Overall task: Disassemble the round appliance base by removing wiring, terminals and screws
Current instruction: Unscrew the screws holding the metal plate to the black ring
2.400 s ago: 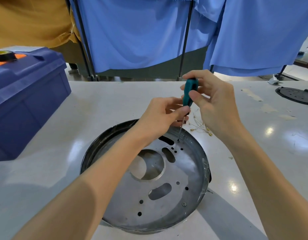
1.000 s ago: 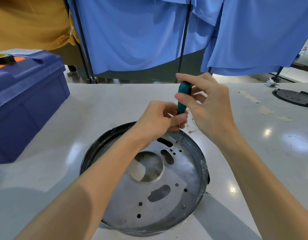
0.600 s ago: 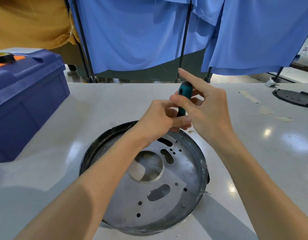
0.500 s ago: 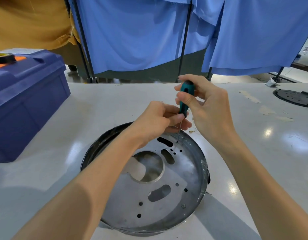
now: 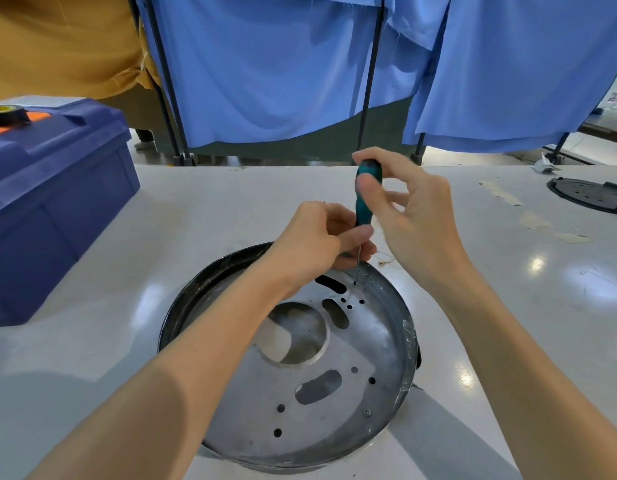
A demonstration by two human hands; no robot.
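The round metal appliance base [image 5: 376,341] lies flat on the white table, its plate pierced by a large round hole, slots and small holes. A teal-handled screwdriver [image 5: 366,199] stands upright with its tip on a screw [image 5: 354,285] near the base's far rim. My right hand [image 5: 414,220] pinches the handle's top between thumb and fingers. My left hand [image 5: 317,247] holds the lower handle and shaft with curled fingers. Another screw [image 5: 367,412] sits near the front right rim.
A blue plastic toolbox [image 5: 50,202] stands at the left with a tape roll [image 5: 5,114] on its lid. A black round perforated part [image 5: 591,195] lies at the far right. Loose wire bits [image 5: 385,261] lie behind the base. Blue curtains hang beyond the table's far edge.
My right fingers have shifted round the screwdriver handle, index finger lifting and closing again, while the tip stays on the same screw. My left hand has kept its hold.
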